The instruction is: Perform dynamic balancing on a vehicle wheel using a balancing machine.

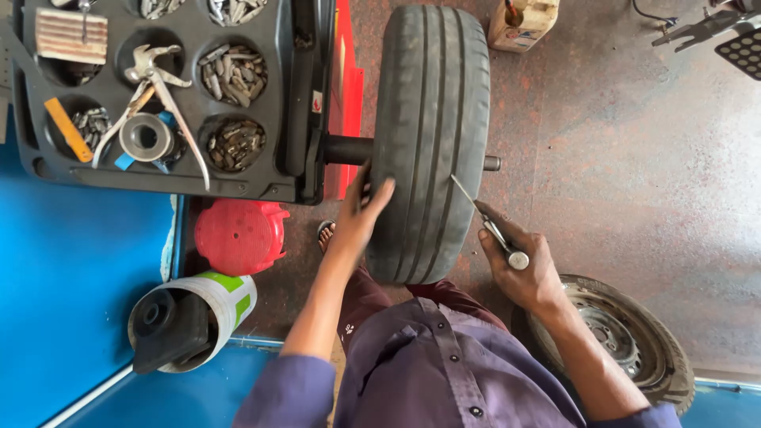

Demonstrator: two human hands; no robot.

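I see the tyre [432, 143] mounted on a horizontal shaft [349, 149] in the upper middle of the frame, its tread facing me and running top to bottom. My left hand [361, 214] lies flat against the tyre's left edge, fingers spread over the shoulder. My right hand [519, 265], at centre right, is curled tightly around a thin metal tool [483, 222], whose long axis slants up and left so the tip touches the tread's right side. The right hand is thus just beside the tread, nothing between them. At upper left sits a black tray [277, 170] of metal weights with pliers [154, 87]; below it a red stool [238, 236] and a white bucket [214, 305]. A second wheel [626, 341] lies at lower right.
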